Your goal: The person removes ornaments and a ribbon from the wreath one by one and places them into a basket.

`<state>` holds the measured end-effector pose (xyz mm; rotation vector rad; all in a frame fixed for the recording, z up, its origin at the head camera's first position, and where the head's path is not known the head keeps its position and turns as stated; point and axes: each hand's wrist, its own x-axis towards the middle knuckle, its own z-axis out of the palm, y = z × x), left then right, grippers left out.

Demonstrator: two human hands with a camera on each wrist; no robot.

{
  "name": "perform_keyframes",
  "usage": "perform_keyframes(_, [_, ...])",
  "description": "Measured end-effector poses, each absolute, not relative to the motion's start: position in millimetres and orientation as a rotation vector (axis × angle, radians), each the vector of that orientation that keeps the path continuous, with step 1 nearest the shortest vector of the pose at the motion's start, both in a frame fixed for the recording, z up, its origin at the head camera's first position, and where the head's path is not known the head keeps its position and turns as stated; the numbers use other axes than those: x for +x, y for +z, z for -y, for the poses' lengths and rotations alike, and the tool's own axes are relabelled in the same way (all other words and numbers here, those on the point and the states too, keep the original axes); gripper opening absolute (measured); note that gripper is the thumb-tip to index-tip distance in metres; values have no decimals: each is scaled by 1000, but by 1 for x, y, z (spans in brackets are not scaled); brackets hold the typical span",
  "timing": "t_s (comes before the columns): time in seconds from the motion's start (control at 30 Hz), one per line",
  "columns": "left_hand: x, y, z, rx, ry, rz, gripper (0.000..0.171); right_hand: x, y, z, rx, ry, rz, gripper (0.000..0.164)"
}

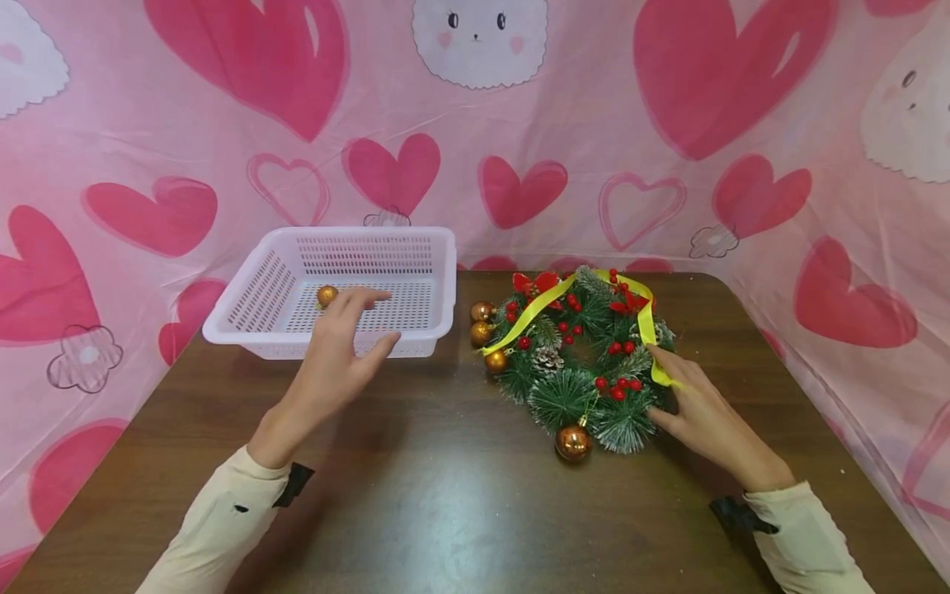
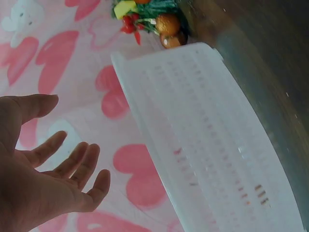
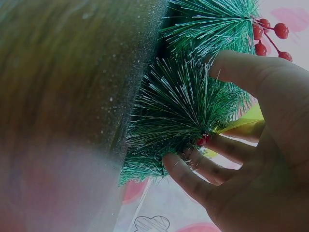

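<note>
A green Christmas wreath [image 1: 564, 396] lies on the table, dressed with red berries, a pine cone [image 1: 547, 359] and a yellow ribbon [image 1: 534, 312] across its top. My right hand [image 1: 705, 412] is at its right edge, thumb and spread fingers touching the needles beside the ribbon's end. In the right wrist view those fingers [image 3: 181, 171] look nearly straight. Over the front of a white plastic basket [image 1: 256, 337] hovers my left hand [image 1: 334, 355], fingers relaxed and nothing in them. Inside the basket sits a small gold bauble [image 1: 326, 295].
Several copper-gold baubles [image 1: 482, 333] sit along the wreath's left side. A larger copper bauble [image 1: 574, 443] rests at its front. The brown wooden table [image 1: 445, 495] meets a pink heart-print cloth [image 1: 519, 107] behind and at both sides.
</note>
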<state>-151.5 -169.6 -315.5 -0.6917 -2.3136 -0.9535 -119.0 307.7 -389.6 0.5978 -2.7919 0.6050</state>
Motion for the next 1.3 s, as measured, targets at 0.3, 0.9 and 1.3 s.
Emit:
perform_keyframes(0.3, [-149, -317, 146, -774, -971, 2363, 47, -120, -390, -307, 598, 608, 2792, 95])
perform_keyframes(0.9, [-152, -319, 94, -993, -933, 2415, 45, -117, -389, -308, 564, 622, 2837, 96])
perform_keyframes(1.3, [-142, -331, 61, -1118, -872, 2524, 43, -118, -389, -308, 561, 615, 2845, 97])
